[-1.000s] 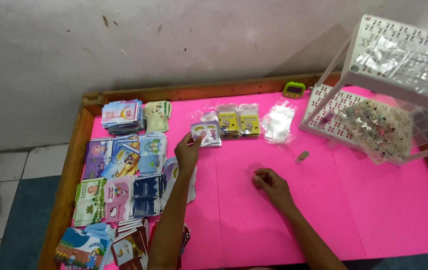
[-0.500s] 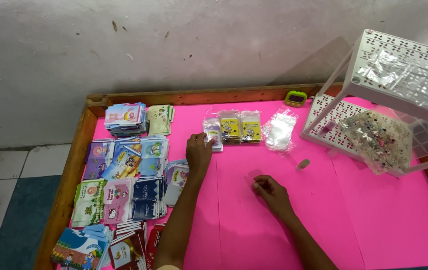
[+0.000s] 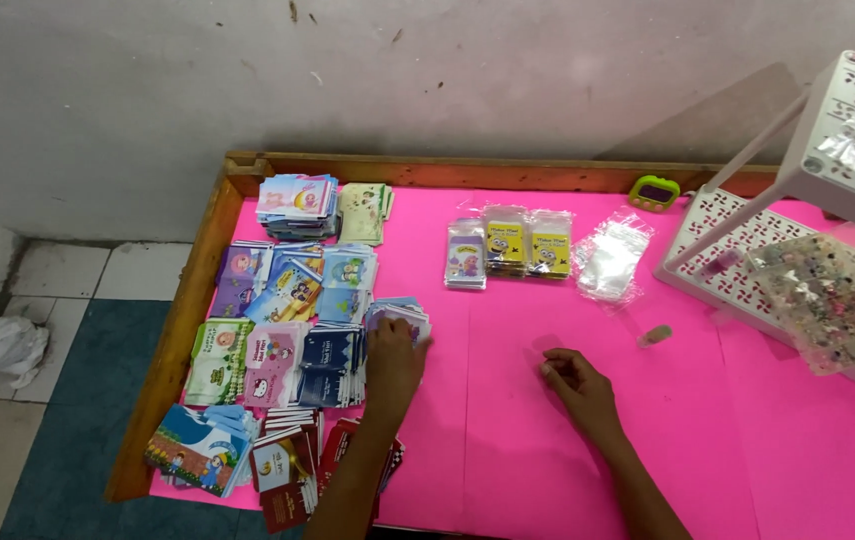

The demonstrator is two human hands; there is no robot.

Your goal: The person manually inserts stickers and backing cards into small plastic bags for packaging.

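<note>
So the left hand (image 3: 394, 362) has pulled back from the row of bagged cards up the table and is now down on the small stack of cards (image 3: 399, 318) at the right edge of the big spread, fingers curled over the top of it, touching it, though I can't tell if it's actually gripping a card or just resting there. The right hand (image 3: 579, 386) has barely budged, sitting on the pink table cover (image 3: 507, 440) with fingers loosely curled in; it might be pinching a clear sleeve, but it's too see-through to say for sure. Nearest the camera on the left are the fanned piles of colourful cards (image 3: 277, 360), loads of them, sorted in rough stacks. Going further up, there's a little grey tab (image 3: 654, 335) lying loose on the pink, then three bagged cards (image 3: 508, 245) lined up side by side, with a heap of empty clear sleeves (image 3: 611, 262) just beside them. Way at the back, a small green gadget (image 3: 654, 192) sits by the wooden frame, and a white plastic rack (image 3: 747, 250) stands off to the right. Progress-wise I'd say it's early days: only three are bagged and the unbagged piles are huge.
</note>
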